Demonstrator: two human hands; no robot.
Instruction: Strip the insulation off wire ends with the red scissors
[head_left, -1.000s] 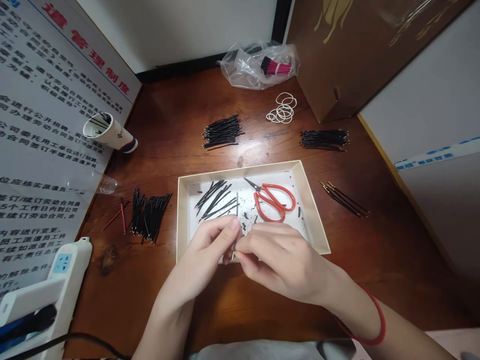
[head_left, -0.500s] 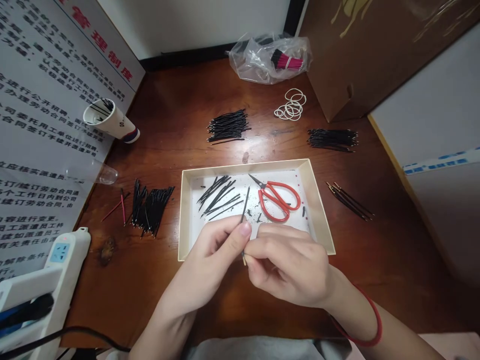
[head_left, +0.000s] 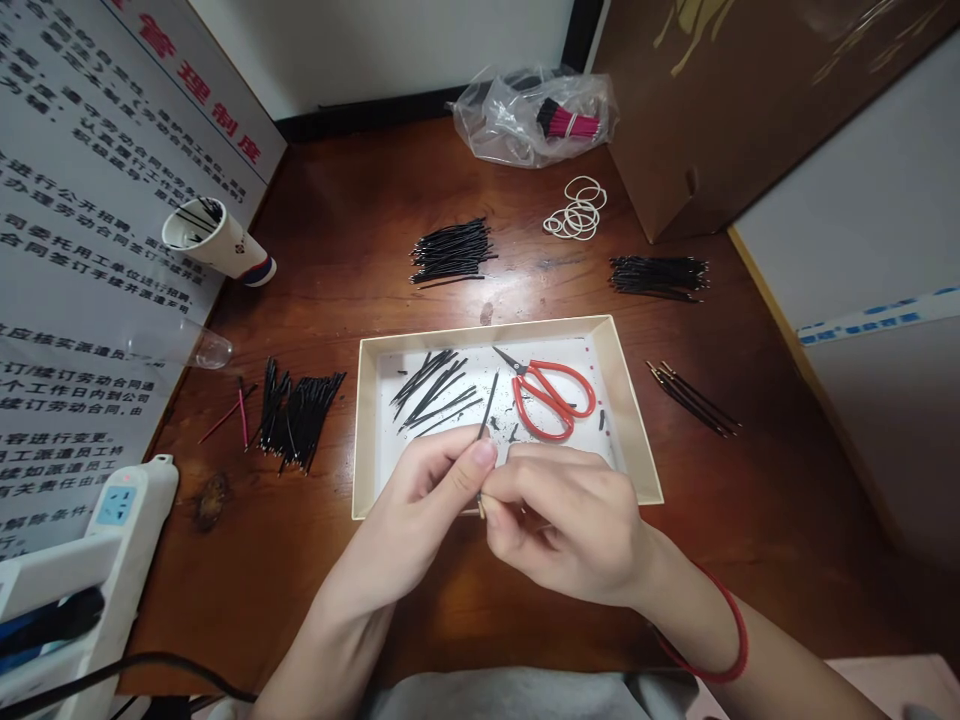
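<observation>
My left hand pinches a thin black wire between thumb and forefinger. The wire's long end points up and away over the box, and a small copper-coloured end shows below the thumb. Close against it on the right, my right hand has its thumb and forefinger closed at that lower end; the exact contact is partly hidden by the fingers. Beyond both hands lies a shallow cream box, holding loose black wires, red-handled scissors and small dark scraps.
Black wire bundles lie at the back, right and left. A few copper-ended wires rest right of the box. Farther off are white rubber bands, a plastic bag, a paper cup and a power strip.
The view has shifted slightly, so everything sits a little farther left. At the wire's lower end, my right fingertips have moved slightly; both hands stay together over the box's near edge.
</observation>
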